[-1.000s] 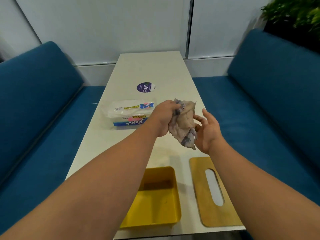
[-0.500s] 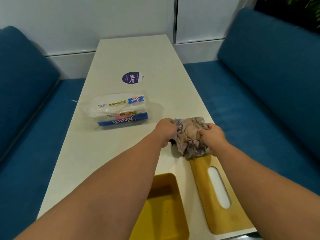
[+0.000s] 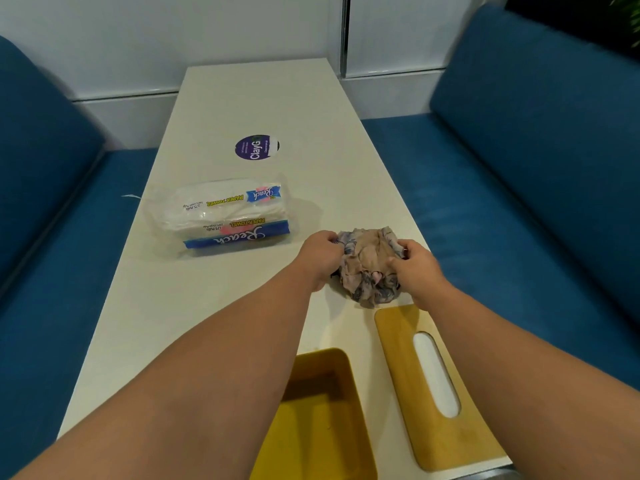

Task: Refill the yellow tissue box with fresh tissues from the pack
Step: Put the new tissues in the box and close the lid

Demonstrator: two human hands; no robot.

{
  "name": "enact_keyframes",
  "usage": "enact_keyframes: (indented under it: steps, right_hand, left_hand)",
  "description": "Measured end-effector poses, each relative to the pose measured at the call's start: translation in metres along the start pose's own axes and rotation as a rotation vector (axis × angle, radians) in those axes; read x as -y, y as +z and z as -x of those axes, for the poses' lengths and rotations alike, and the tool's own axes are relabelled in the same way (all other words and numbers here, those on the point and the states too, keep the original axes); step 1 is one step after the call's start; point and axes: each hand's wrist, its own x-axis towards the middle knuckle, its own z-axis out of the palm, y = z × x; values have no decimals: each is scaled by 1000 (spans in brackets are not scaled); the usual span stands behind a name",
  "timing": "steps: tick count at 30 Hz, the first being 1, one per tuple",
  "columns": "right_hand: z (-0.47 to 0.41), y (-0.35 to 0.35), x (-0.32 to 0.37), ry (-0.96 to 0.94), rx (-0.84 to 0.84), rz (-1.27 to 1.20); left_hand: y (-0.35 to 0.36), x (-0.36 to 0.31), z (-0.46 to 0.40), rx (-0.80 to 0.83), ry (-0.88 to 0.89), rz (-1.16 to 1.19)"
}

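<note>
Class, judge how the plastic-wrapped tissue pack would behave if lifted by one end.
The tissue pack would probably sag, since its wrapper looks loose and crinkled. It likely feels light for its bulk, being stacked paper. The glossy film may be somewhat slippery.

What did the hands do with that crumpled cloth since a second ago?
The left hand held the crumpled cloth up in the air alone; the right hand then took hold too, and both brought it down onto the table, above the wooden lid. The tissue pack, yellow box and lid stayed put.
</note>
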Motion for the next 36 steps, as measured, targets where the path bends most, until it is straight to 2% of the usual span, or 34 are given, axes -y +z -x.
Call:
enact_keyframes:
  steps: [3,7,9,14,20,22,24,25,27,28,29,30,33,34,36]
  right_hand:
    - [3,3,6,4,1,81]
    - [7,6,26,-42,-189,348]
    - [9,13,47,-123,-195,303]
    - [15,47,114,-244,-7,77]
    - [-1,101,164,-243,52,53]
    - [-11,115,169,-193,52,51]
    - [-21,129,171,-141,44,62]
    - [-26,138,171,-123,39,76]
    - [-33,151,169,-99,22,97]
    - [-36,156,169,-93,7,104]
    - [-38,162,167,-90,-11,115]
    - [-41,167,165,-91,-35,129]
    - [-48,178,161,-87,-106,148]
    - [-49,180,160,-90,-124,147]
    - [-50,183,159,-97,-148,150]
  left_hand:
    - [-4,0,2,-3,11,-69]
    - [-15,-7,14,-38,130,-317]
    - [-31,-16,25,-130,247,-366]
    - [-103,-33,47,-443,420,-228]
    - [-220,-8,33,-820,342,-90]
    - [-249,8,21,-949,256,27]
    - [-274,22,8,-993,144,215]
    - [-285,31,0,-975,95,278]
    - [-296,49,-10,-794,-85,397]
    - [-299,63,-20,-796,-209,177]
    - [-302,68,-29,-783,-272,187]
    - [-305,71,-36,-717,-263,400]
    - [-302,71,-51,-469,-154,211]
    - [-302,71,-58,-363,-146,220]
    - [-302,76,-75,-251,-172,212]
